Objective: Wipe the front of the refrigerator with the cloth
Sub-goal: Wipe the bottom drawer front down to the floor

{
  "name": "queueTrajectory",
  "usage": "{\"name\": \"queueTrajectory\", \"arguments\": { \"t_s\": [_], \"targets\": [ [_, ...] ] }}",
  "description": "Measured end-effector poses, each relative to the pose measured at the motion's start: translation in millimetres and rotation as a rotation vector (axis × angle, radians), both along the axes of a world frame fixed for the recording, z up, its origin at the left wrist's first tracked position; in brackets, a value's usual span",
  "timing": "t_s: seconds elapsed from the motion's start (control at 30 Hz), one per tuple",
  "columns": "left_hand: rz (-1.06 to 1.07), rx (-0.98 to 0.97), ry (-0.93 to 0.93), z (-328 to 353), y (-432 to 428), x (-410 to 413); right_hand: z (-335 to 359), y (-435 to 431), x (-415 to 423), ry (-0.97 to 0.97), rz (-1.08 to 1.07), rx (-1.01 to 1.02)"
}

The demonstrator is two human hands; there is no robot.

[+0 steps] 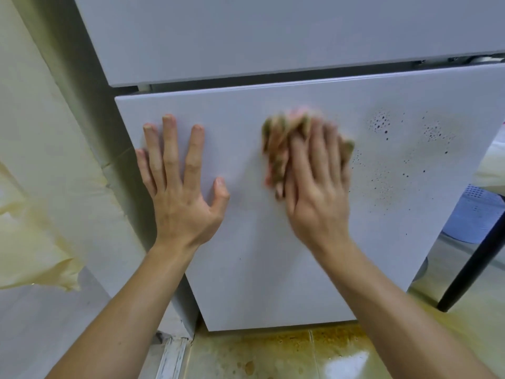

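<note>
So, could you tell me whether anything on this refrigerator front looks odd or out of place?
Dark speckled spots dot the right part of the white lower door, beyond the cloth under the right hand. Yellow-brown stains mark the floor below.

Refrigerator door (273,255): smooth white panel with a soft satin sheen, speckled with dark spots toward the right. Cloth (276,149): soft, crumpled fabric in green and pink, blurred. Floor tiles (273,356), near: glossy, yellow-stained, reflecting light. Basket (475,212), far right: perforated pale plastic. Wall (68,132), left: matt.
</note>
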State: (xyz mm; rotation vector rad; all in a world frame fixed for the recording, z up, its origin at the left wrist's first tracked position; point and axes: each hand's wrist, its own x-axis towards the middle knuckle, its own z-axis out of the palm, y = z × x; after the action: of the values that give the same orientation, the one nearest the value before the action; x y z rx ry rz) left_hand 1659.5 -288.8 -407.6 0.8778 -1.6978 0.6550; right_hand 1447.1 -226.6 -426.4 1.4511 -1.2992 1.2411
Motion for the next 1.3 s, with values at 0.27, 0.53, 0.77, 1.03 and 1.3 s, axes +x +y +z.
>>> {"name": "queueTrajectory", "arguments": {
  "t_s": [0.27,0.53,0.77,1.03,1.3],
  "targets": [
    [0.011,0.007,-0.002,0.5,1.3,-2.3,4.5,-5.8,2.3,-0.14,-0.007,-0.052],
    [0.024,0.003,-0.019,3.5,4.7,-8.2,-73.3,4.8,-18.4,0.093,-0.01,0.112],
    [0.017,0.023,-0.044,2.2,11.2,-24.4,10.4,6.8,-23.0,0.014,0.003,-0.001],
    [0.028,0.035,-0.03,-2.4,11.5,-32.5,-25.9,4.9,-29.3,-0.098,0.04,-0.006],
    [0.017,0.019,-0.018,-7.0,9.9,-36.6,-71.1,24.5,-48.0,-0.012,0.022,0.172]
  ]
}}
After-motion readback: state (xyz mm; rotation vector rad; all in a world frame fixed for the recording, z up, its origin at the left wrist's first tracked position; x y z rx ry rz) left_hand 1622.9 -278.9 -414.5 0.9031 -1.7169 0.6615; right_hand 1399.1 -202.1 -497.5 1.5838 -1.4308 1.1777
